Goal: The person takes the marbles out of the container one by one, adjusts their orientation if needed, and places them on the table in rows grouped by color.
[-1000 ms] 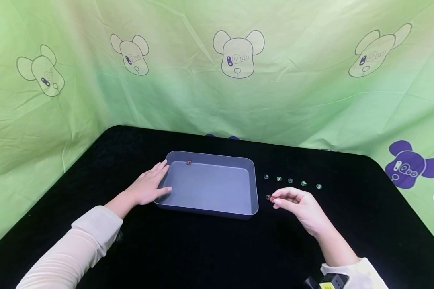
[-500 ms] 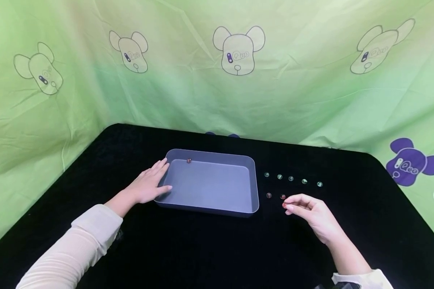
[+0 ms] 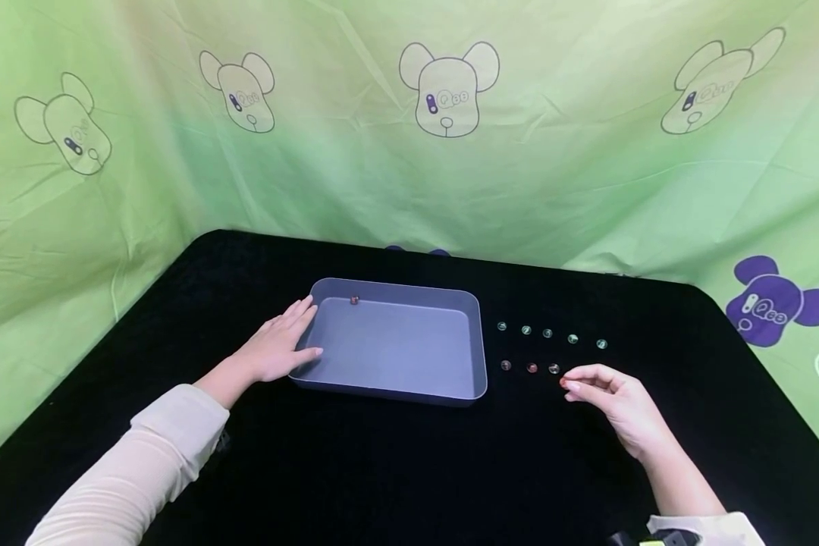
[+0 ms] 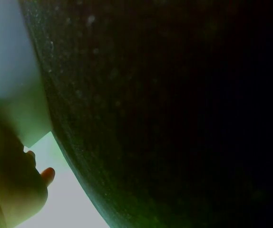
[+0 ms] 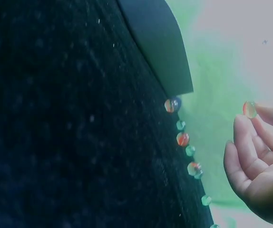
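Observation:
My right hand (image 3: 617, 402) pinches a red and clear glass marble (image 5: 249, 109) between thumb and forefinger, just above the dark table. Left of it in the head view, three reddish marbles (image 3: 532, 368) lie in a near row. Behind them runs a second row of several greenish marbles (image 3: 547, 334). A grey rectangular tray (image 3: 396, 387) stands to the left, one reddish marble (image 3: 354, 300) at its far left inside. My left hand (image 3: 276, 345) rests with spread, straight fingers on the tray's left rim, thumb over the inside.
The black cloth-covered table (image 3: 382, 470) has rounded far corners. Green fabric (image 3: 327, 152) printed with bear-head drawings hangs behind it and at the sides. In the left wrist view, little besides the dark cloth and part of a hand shows.
My right hand has moved rightward along the near row. Two more reddish marbles now lie there, where one lay clear of the hand before. My left hand stays on the tray.

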`<state>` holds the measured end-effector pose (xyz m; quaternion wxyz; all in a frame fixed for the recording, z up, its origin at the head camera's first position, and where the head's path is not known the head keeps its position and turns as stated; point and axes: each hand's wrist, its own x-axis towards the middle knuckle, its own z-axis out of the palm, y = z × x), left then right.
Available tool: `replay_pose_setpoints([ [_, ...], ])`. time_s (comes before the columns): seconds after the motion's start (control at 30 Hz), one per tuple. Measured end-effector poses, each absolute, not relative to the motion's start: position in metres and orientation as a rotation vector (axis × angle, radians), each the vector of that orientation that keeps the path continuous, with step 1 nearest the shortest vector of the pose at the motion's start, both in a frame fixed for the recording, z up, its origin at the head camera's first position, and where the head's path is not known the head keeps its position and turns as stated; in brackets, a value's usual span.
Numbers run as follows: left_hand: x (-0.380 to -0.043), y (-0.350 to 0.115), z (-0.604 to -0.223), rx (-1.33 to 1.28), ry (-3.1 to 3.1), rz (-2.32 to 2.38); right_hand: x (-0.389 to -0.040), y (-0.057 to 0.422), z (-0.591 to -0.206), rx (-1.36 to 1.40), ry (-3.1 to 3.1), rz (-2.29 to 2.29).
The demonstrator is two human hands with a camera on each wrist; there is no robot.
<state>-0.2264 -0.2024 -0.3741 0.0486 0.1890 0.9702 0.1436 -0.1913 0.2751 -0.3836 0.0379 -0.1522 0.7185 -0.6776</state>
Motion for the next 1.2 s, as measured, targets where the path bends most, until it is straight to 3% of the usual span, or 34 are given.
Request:
replay_pose_setpoints([
  [0.4, -0.226, -0.202, -0.375, 0.565, 2.946, 0.432, -0.205, 0.299, -0.400, -0.444, 2.167, -2.100],
  [0.67, -0.226, -0.202, -0.375, 0.567, 2.949, 0.435, -0.205, 0.300, -0.389, -0.441, 2.149, -2.119],
  [1.2, -0.228, -0.203, -0.375, 0.569, 2.939, 0.438, -0.220, 0.308, -0.381, -0.279, 2.482, -1.688],
])
